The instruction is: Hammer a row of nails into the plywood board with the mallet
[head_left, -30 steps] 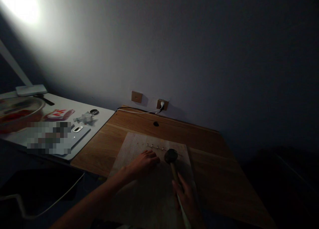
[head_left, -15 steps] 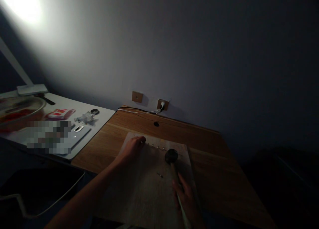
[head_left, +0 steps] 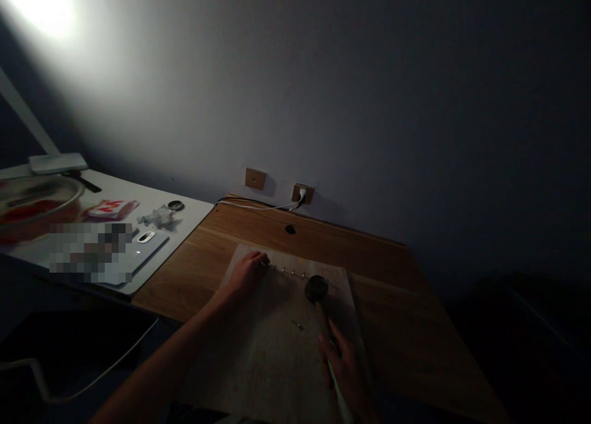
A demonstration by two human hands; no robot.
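My right hand is wrapped round the pale handle of a mallet, whose dark, round head rests on or just above the wooden board. At the board's far left, my left hand has its fingers pressed together; what they pinch, if anything, is too small and dark to see. From those fingertips a row of several small shiny nails runs right toward the mallet head. They seem to stand upright in the board. One more loose nail lies near the middle of it.
The board lies on a brown wooden table against the wall. To the left, a white table carries a kitchen scale, a large clear bowl, a red-and-white packet and a lamp base. White cables run to a wall socket.
Almost nothing differs. Both hands and the mallet keep their places, with only a slight shift of the camera view.
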